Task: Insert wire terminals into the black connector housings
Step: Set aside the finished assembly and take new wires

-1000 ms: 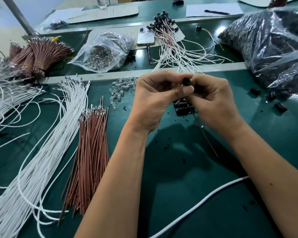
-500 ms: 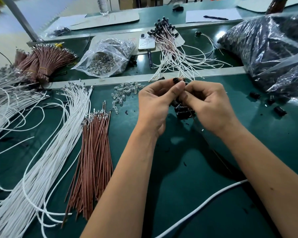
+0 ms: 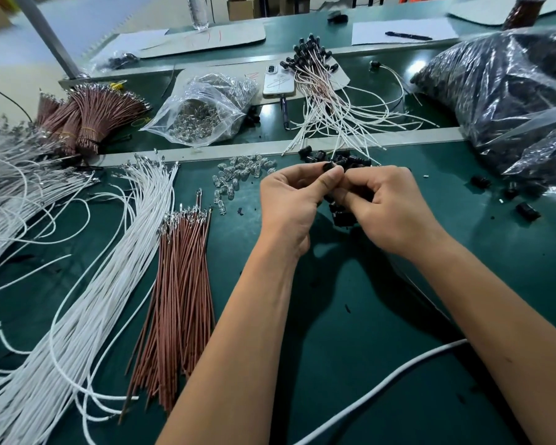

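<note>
The left hand (image 3: 289, 200) pinches a black housing (image 3: 328, 166) between thumb and forefinger, raised just above the table (image 3: 382, 316). The right hand (image 3: 389, 203) is curled close against it, fingers folded inward; what its grip encloses is hidden, so a wire cannot be confirmed there. Judged from this, one insertion is in hand. Directly under and behind the hands lies a small pile of loose housings (image 3: 344, 216), still to be fitted. Further back, a fan of finished leads (image 3: 331, 101) with black ends shows completed work. To the left, a bundle of brown wires (image 3: 180, 284) and a large spread of white wires (image 3: 87, 284) remain unused, so most of the task is left
</note>
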